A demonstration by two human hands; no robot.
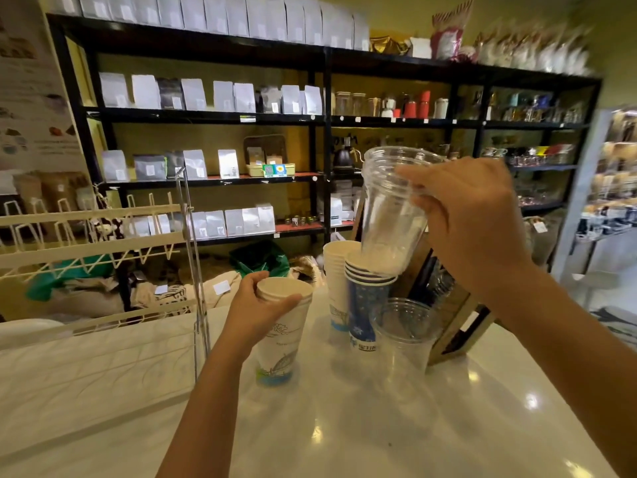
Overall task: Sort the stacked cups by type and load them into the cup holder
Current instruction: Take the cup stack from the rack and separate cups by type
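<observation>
My left hand point(262, 308) grips the rim of a stack of white paper cups point(281, 336) standing on the white counter point(344, 426). My right hand point(472, 222) holds a stack of clear plastic cups point(389, 215) in the air, tilted, its base just above a stack of blue paper cups point(365, 305). Behind the blue stack stands another white paper cup stack point(336, 281). A clear plastic cup stack point(403, 336) stands in front right of the blue one. The dark wooden cup holder point(451, 322) leans at the right, behind the cups.
A cream wire rack point(86, 243) stands on the counter at the left, with a thin metal stand point(198, 270) beside it. Black shelves point(213, 119) with pouches and jars fill the background. Sacks point(172, 291) lie on the floor beyond the counter.
</observation>
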